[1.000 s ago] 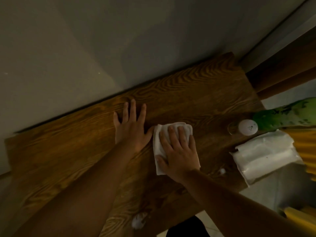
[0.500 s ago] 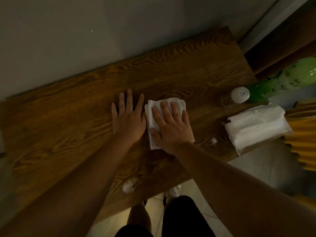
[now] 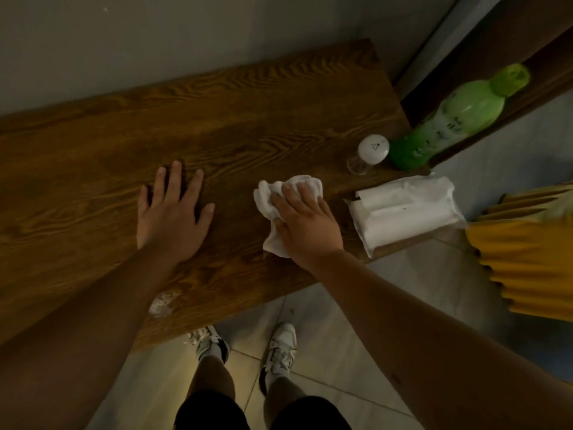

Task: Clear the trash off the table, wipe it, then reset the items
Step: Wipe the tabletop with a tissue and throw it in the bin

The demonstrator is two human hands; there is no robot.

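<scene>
Person seen from above: both forearms bare to the frame edge, no sleeves visible, no watch, rings or bands on either wrist. Left hand (image 3: 173,218) and right hand (image 3: 305,225) bare, no gloves; nails short, unpainted. Black shorts (image 3: 263,412) at bottom edge, ending above the knees; lower legs bare. White sneakers (image 3: 280,347) w/ dark panels and white laces, white socks showing above the collars.
</scene>
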